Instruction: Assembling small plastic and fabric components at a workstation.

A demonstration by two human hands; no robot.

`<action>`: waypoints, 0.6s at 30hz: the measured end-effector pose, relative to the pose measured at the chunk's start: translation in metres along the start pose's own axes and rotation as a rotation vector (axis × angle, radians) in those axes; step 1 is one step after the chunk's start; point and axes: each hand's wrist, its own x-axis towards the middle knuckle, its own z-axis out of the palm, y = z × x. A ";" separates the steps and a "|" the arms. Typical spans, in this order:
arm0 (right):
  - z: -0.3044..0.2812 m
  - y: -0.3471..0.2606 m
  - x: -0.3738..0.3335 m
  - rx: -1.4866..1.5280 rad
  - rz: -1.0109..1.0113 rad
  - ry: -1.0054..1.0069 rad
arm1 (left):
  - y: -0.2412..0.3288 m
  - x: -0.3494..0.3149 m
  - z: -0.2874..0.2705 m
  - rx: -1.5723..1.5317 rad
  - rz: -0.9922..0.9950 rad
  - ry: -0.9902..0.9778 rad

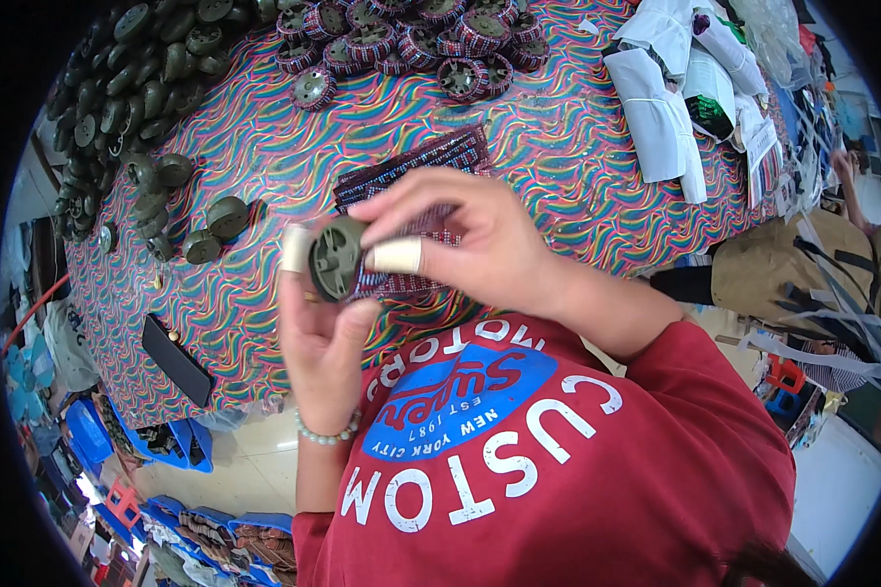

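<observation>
Over the table, my left hand (pixel 321 357) is closed round the rim of a dark green plastic wheel (pixel 335 262), whose spoked, hubbed side faces left. My right hand (pixel 494 235) pinches a patterned woven fabric strip (pixel 401 284) against the wheel's right edge; its fingers are slightly blurred. Pale tape wraps a left finger and the right thumb. Just beyond my hands lies a pile of similar dark woven strips (pixel 416 166). How far the strip goes round the wheel is hidden by my fingers.
Bare green wheels (pixel 127 88) are heaped at the far left, with several loose ones (pixel 228 217) nearer. Fabric-covered wheels (pixel 411 44) are piled at the back. White-wrapped bundles (pixel 651 112) lie at the right. A black flat case (pixel 177 359) rests near the table's (pixel 255 323) left front edge.
</observation>
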 end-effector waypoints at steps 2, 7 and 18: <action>0.002 0.005 -0.003 -0.066 -0.142 -0.044 | -0.002 -0.011 0.001 0.016 -0.098 -0.015; -0.007 0.004 0.004 0.302 0.320 -0.044 | -0.004 -0.007 -0.010 0.104 -0.077 -0.129; -0.008 0.007 0.005 0.025 -0.039 -0.082 | 0.010 0.000 0.003 0.163 -0.142 -0.058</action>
